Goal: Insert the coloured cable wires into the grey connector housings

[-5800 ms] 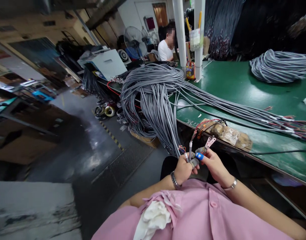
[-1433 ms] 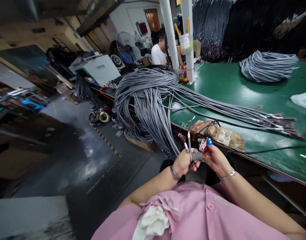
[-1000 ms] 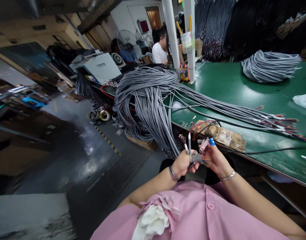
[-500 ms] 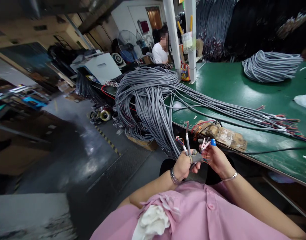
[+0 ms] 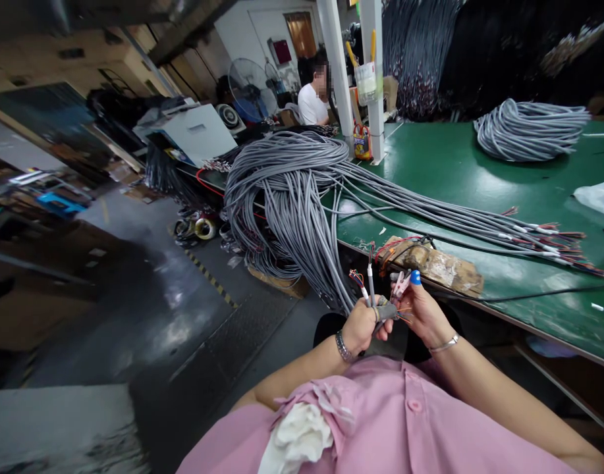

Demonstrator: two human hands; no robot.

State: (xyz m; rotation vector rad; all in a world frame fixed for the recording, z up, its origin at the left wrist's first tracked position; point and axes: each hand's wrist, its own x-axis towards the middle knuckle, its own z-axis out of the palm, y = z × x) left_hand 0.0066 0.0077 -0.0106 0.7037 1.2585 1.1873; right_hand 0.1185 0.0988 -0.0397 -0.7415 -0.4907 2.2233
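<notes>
My left hand (image 5: 361, 324) is closed round grey cable ends (image 5: 386, 312), whose thin coloured wires point toward my other hand. Two further cable ends (image 5: 370, 273) with white bands and bare coloured wires stick up above it. Just to the right, my right hand (image 5: 425, 313) pinches a small pale pink clip (image 5: 401, 283); blue wrapping covers one fingertip. Beyond my hands a big bundle of grey cables (image 5: 302, 197) hangs over the table's edge, and its stripped ends (image 5: 553, 243) lie to the right on the green table (image 5: 529, 316).
A worn wooden block (image 5: 444, 268) with red and black leads lies at the table's near edge. Farther back are a coiled grey cable (image 5: 531, 131), white posts (image 5: 375, 125) and a seated person in white (image 5: 311, 105). A plastic bag (image 5: 598, 197) lies at right.
The pink clip has turned, and its two arms look closer together. My right hand has shifted slightly left. The whole view has moved a little.
</notes>
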